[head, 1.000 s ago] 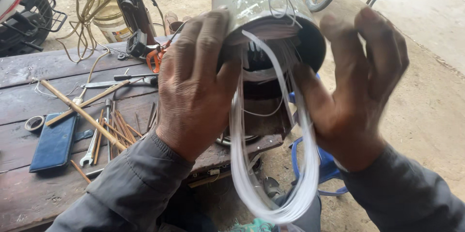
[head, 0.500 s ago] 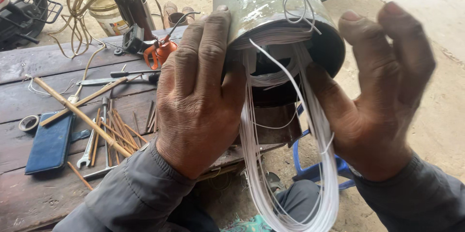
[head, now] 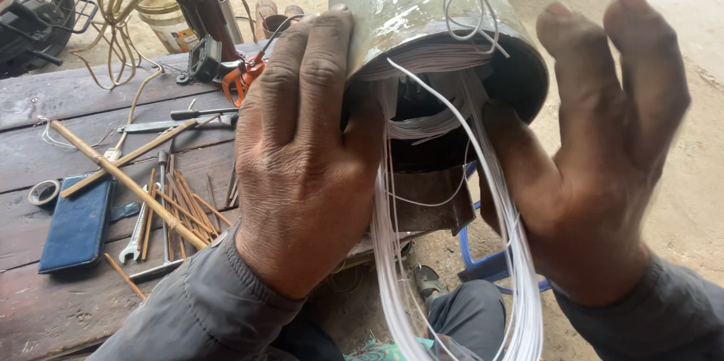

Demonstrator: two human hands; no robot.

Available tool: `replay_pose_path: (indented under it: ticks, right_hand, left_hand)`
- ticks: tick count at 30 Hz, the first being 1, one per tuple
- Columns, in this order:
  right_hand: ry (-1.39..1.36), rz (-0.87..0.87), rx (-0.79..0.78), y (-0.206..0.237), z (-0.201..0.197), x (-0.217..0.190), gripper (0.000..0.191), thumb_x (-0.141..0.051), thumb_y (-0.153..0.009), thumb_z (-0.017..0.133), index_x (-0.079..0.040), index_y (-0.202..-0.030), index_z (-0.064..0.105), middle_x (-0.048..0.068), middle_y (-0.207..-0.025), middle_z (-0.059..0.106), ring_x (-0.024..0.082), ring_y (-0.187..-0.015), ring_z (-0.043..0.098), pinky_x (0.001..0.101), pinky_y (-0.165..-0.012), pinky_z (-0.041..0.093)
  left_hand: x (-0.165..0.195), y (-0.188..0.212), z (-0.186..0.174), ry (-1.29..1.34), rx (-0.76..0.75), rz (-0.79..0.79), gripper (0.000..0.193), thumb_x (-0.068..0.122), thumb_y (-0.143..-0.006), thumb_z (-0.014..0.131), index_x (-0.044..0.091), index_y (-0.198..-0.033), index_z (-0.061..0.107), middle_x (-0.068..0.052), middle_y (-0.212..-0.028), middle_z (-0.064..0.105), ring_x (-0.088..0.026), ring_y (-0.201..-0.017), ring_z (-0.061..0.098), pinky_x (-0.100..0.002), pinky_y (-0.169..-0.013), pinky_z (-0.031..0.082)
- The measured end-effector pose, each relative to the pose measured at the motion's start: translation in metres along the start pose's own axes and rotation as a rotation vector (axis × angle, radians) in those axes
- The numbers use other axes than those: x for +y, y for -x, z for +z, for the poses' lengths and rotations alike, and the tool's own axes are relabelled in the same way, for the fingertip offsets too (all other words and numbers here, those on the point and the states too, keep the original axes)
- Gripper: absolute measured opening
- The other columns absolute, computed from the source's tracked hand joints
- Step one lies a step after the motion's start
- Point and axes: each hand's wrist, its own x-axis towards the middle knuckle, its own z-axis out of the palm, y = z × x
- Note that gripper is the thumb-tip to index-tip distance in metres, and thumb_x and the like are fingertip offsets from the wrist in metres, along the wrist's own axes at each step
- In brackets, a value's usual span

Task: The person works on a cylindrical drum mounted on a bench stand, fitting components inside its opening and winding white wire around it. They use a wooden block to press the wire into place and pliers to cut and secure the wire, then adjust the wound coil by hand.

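At the open end of the big metal tube, both hands are busy with a bundle of thin white wire. Left of the tube, the left hand lies flat on its side, fingers pressed together against the metal. Right of the tube, the right hand is open, fingers spread, thumb touching the wire. Part of the wire sits packed inside the tube already. A long loop hangs down below the tube, so plenty looks left to tuck in. Far left of the tube, wrenches, thin sticks and a blue case lie on the wooden table.
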Motion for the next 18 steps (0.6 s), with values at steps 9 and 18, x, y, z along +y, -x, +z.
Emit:
replay_pose_path:
  ticks: [9, 18]
  right_hand:
    - [-0.074, -0.011, 0.129, -0.014, 0.009, 0.007, 0.064, -0.02, -0.106, 0.08, 0.008, -0.154, 0.049, 0.027, -0.156, 0.038, 0.038, -0.149, 0.036, 0.0526, -0.124, 0.036]
    - [0.026, -0.122, 0.146, -0.002, -0.011, -0.002, 0.055, -0.013, -0.102, 0.08, 0.013, -0.143, 0.054, 0.03, -0.146, 0.048, 0.04, -0.14, 0.041, 0.0455, -0.117, 0.046]
  left_hand:
    - [-0.006, 0.011, 0.016, 0.027, 0.074, -0.086, 0.032, 0.017, -0.105, 0.069, -0.007, -0.127, 0.069, -0.016, -0.141, 0.056, -0.037, -0.134, 0.052, -0.054, -0.112, 0.046]
    - [0.002, 0.028, 0.007, -0.119, 0.106, 0.059, 0.024, 0.014, -0.106, 0.071, -0.001, -0.125, 0.075, -0.022, -0.148, 0.051, -0.037, -0.136, 0.051, -0.054, -0.113, 0.049]
